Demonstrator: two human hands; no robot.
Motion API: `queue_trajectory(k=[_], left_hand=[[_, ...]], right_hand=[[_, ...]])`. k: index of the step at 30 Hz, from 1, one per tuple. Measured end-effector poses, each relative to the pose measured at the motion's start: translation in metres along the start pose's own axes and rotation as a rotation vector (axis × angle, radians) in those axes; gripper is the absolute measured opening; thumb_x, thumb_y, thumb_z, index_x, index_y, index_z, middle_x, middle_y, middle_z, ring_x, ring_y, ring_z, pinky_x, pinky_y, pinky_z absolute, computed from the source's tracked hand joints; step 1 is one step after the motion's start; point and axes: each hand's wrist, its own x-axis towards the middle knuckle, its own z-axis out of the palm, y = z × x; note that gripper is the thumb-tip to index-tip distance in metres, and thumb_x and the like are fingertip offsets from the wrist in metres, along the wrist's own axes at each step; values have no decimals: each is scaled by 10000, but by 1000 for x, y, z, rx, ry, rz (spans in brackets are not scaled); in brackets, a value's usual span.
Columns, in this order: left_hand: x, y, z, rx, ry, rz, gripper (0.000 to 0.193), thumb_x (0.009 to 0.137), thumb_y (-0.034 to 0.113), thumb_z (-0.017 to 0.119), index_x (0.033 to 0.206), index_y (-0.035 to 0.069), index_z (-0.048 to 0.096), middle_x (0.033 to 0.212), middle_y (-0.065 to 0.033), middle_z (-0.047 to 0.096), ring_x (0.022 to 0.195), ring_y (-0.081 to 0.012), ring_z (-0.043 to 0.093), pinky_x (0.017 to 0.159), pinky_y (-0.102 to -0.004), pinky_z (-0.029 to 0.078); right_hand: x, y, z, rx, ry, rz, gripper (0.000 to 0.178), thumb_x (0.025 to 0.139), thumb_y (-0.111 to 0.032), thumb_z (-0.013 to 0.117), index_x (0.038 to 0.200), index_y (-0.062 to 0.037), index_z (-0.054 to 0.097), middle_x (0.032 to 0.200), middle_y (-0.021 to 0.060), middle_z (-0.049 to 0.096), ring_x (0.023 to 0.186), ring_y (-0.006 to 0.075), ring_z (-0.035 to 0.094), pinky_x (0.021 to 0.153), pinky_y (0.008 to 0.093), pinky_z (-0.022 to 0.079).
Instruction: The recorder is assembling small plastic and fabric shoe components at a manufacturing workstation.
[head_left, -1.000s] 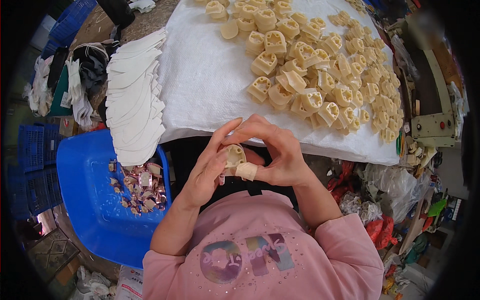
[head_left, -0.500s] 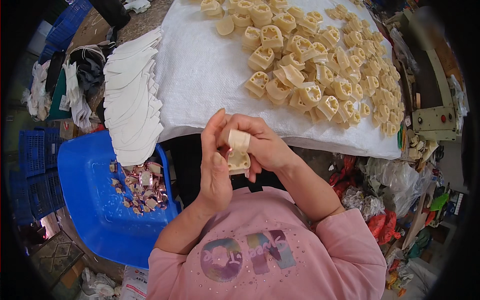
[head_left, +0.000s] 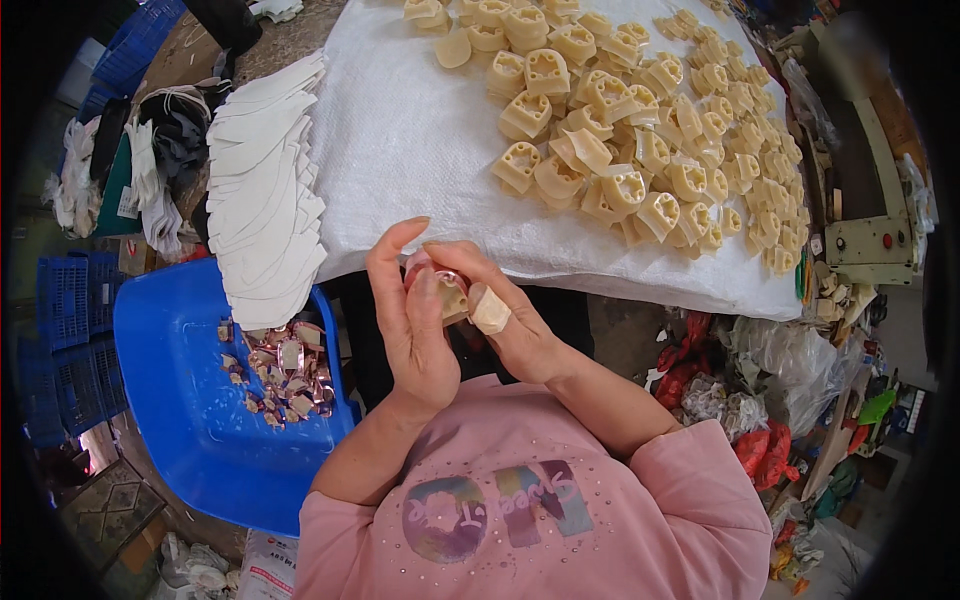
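A cream plastic shoe heel (head_left: 452,304), with several round hollows like those on the pile, sits between my two hands at the table's near edge. Shiny pink covering (head_left: 452,273) shows along its far side. My left hand (head_left: 420,345) grips the heel from the left, thumb laid over it and index finger raised. From the right, my right hand (head_left: 525,345) closes round it; its thumb wears a beige wrap (head_left: 490,311). The fingers hide the heel's underside.
Many cream heels (head_left: 625,187) are heaped on the white woven cloth (head_left: 390,130). Overlapping white curved strips (head_left: 265,190) hang over the table's left edge. Below them, a blue tub (head_left: 180,400) holds pink metallic pieces (head_left: 290,365). Plastic bags (head_left: 790,355) lie at the right.
The heel has been turned and drawn deeper between my hands, so its pink covering shows more. My right thumb has swung downward, away from the heel's top.
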Motion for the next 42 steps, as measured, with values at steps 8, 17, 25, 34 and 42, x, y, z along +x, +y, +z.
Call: queue_trajectory(k=[8,17,25,34,42], left_hand=[[-1,-2,-4,-158,-166,-89,395,954,223,381,1279,8,326,1069,-88,467,903,-102,485,780,-238,413],[9,-3,-8,-786,-223,-368,753,885,671,196,1419,141,174,987,-53,555,740,-121,516,547,-232,394],[12,1,-16,125,-360,109,901,880,624,361,1395,-53,67,1030,-124,491,743,-107,479,588,-209,391],[12,16,-24,0,-284,-246,454,760,19,697,1152,-36,475,1052,-87,533,949,-148,558,828,-269,478],[15,34,-27,456,-425,83,427,726,-74,655,1123,-19,508,925,-68,541,798,-100,566,625,-213,475]], right_hand=[[6,4,-5,-391,40,-225,325,892,-90,413,1203,-23,478,1027,121,506,923,236,501,849,320,393],[15,-26,-14,-212,130,208,384,911,-251,513,1226,-34,485,898,107,478,680,207,525,586,330,444],[26,-45,-16,-893,-16,96,253,825,-257,618,874,-11,584,710,122,543,616,260,563,573,347,449],[22,-27,-37,-138,49,221,221,919,-230,525,860,-19,546,737,15,528,656,91,497,591,256,419],[27,-38,-49,-495,-214,30,165,873,-172,591,815,-26,544,749,40,574,658,119,524,559,260,414]])
